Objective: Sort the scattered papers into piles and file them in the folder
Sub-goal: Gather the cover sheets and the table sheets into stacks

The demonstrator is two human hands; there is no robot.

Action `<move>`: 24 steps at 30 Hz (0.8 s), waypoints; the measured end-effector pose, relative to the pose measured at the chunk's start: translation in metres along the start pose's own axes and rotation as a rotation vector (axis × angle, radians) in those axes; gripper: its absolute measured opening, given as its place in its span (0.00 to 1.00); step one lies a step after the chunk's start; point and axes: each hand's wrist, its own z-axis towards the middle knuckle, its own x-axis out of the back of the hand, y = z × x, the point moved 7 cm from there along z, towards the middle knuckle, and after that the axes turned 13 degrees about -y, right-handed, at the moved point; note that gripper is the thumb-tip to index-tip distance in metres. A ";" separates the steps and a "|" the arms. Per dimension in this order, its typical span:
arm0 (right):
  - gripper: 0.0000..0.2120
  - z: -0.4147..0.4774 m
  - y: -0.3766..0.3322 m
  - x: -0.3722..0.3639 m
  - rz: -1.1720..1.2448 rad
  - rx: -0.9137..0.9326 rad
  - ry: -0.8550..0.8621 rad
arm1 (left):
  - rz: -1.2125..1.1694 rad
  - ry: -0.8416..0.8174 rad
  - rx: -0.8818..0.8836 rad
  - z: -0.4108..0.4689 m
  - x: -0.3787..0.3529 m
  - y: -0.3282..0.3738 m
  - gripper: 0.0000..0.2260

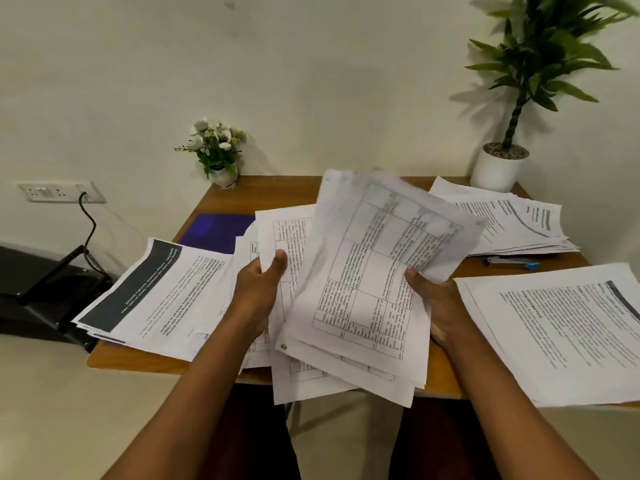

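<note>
Reaching in from the bottom edge, two bare forearms are holding printed sheets above the near edge of the wooden surface point(277, 192). At far left, a black device point(45, 292) is sitting lower than the surface, below a wall socket point(59, 192) with a cable running to it. On the surface's left end, a pile of pages with a dark banner point(156, 292) is lying askew and hanging over the edge. Behind it, the blue folder point(216, 232) is lying flat, partly covered by papers, and a small pot of white flowers point(216, 150) is standing at the back edge. The left hand point(258, 289) is gripping a few table-printed sheets point(287, 237), thumb on top. The right hand point(434, 299) is gripping a fanned sheaf point(363, 289) of similar sheets, thumb pressing on its right edge; the sheaf is overlapping the left hand's sheets. Further right, a stapler point(512, 263) is lying between a far pile point(512, 220) and a near pile point(561, 337) of text pages. A potted plant point(498, 168) is standing at the back right corner.
</note>
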 end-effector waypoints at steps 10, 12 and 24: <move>0.19 0.000 0.007 0.004 0.139 -0.117 -0.050 | 0.119 0.119 -0.126 -0.006 0.022 -0.021 0.21; 0.20 0.002 0.010 0.008 0.138 -0.137 -0.041 | 0.123 0.097 -0.137 -0.007 0.022 -0.023 0.22; 0.43 0.007 0.012 0.011 0.105 -0.129 -0.104 | 0.135 0.054 -0.143 0.003 0.025 -0.038 0.25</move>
